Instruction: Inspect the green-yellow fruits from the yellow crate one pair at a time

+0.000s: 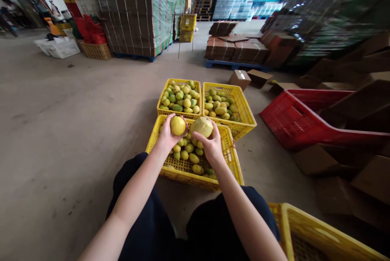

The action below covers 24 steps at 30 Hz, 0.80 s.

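My left hand (166, 133) is closed around a round yellow fruit (177, 125). A larger, pale yellow-green fruit (202, 127) is gripped in my right hand (212, 142), thumb across its near side. The two fruits are held side by side, slightly apart, above the near yellow crate (187, 177). Inside that crate lie several yellow-green fruits (189, 147), partly hidden by my hands. Their exact kind is unclear; they look like mangoes or small papayas. Behind it stand a left crate (157, 104) full of similar fruit and a right crate (246, 108) partly filled with longer, greener ones.
Another yellow crate (285, 224) stands close by my right leg. Further right, a red crate (304, 131) sits among cardboard boxes (323, 159). Flattened cartons (243, 49) are stacked on a blue pallet (233, 65) ahead. A tall wrapped stack (128, 13) rises at the back left.
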{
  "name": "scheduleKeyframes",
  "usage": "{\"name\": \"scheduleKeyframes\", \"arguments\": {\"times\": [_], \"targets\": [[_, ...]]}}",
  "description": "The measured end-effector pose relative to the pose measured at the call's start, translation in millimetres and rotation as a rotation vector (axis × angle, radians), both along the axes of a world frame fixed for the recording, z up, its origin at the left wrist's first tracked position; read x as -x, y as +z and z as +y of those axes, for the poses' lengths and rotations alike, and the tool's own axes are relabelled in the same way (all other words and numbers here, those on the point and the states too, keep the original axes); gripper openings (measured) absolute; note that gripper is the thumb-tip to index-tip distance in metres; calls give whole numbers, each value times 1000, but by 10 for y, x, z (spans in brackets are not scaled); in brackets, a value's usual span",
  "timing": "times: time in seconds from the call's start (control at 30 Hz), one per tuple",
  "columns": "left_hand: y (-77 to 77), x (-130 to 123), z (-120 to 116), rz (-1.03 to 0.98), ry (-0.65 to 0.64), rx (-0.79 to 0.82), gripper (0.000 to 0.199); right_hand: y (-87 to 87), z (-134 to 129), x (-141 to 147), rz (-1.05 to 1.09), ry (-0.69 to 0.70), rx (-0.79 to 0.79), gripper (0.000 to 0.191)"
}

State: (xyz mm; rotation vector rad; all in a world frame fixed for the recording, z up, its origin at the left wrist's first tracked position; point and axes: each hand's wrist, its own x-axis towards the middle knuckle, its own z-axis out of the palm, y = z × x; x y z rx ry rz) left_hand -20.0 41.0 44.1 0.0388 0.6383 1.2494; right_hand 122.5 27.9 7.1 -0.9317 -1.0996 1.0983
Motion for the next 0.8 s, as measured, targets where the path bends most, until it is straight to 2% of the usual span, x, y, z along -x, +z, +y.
{"name": "scheduleKeyframes", "arguments": {"times": [0.13, 0.43, 0.8], "targets": [[-18, 5, 11, -23, -6, 5, 16, -8, -2, 8, 49, 33, 54, 65], [21, 0, 2, -3, -16, 24, 16, -2, -8, 6, 66, 43, 58, 59], [32, -16, 4, -6, -14, 47, 14, 9, -14, 27, 83, 45, 97, 60]]}}
